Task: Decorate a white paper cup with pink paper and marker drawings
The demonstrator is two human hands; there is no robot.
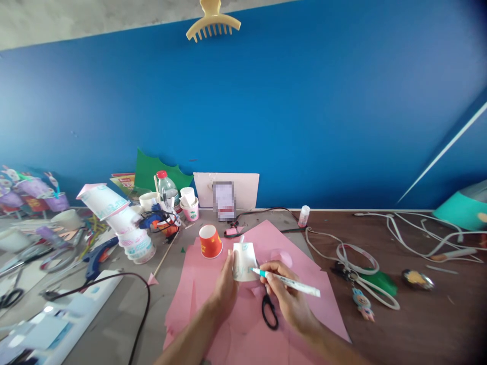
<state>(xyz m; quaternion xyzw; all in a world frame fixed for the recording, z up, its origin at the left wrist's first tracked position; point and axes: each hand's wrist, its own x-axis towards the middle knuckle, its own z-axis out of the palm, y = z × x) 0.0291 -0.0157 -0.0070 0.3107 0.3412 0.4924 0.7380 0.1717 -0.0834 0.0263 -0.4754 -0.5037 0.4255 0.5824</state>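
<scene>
Craft workspace | 1 glue gun [99,257] | pink paper [304,314] | stacked cups [124,225]

There is 1 view, from 1 camera worn on the person's head, looking forward and down over the worktop [384,339] from above its near side. It faces the blue wall [266,111] behind roughly square-on, and that wall fills much of the upper half. The left hand [227,279] and right hand [287,294] are near the lens, just below mid-height, with both forearms entering from the bottom edge. The view is wide, reaching from purple cups [36,187] at left to a teal object [464,210] at right.
</scene>
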